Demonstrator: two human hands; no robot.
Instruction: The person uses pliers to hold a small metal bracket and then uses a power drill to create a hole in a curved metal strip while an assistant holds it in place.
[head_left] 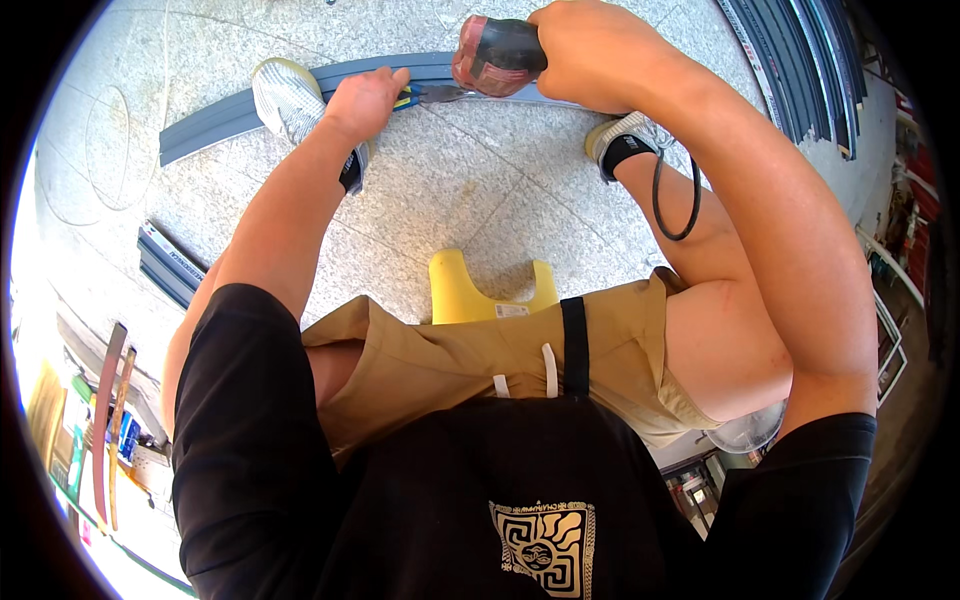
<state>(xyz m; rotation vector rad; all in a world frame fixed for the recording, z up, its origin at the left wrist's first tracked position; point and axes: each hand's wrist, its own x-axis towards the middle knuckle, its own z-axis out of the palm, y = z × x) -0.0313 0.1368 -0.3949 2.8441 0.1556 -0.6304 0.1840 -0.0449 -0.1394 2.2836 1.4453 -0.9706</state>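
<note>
My left hand (362, 103) is closed around the blue-and-yellow handles of a pair of pliers (408, 97). Their dark jaws point right, over a long grey profile strip (222, 120) on the floor. In my right hand (590, 50) is a power tool (497, 55) with a red and black body. The tool hangs above the strip, just right of the pliers' jaws; its working end is hidden. My left shoe (287, 98) stands on the strip, and my right shoe (622, 135) is beside its right part.
A black cord (657, 195) loops down by my right leg. A yellow plastic stool (452, 285) is beneath me. Several dark profile strips (790, 70) lie at the far right, and shorter pieces (170, 262) at the left. Long-handled tools (108, 420) lean at the lower left.
</note>
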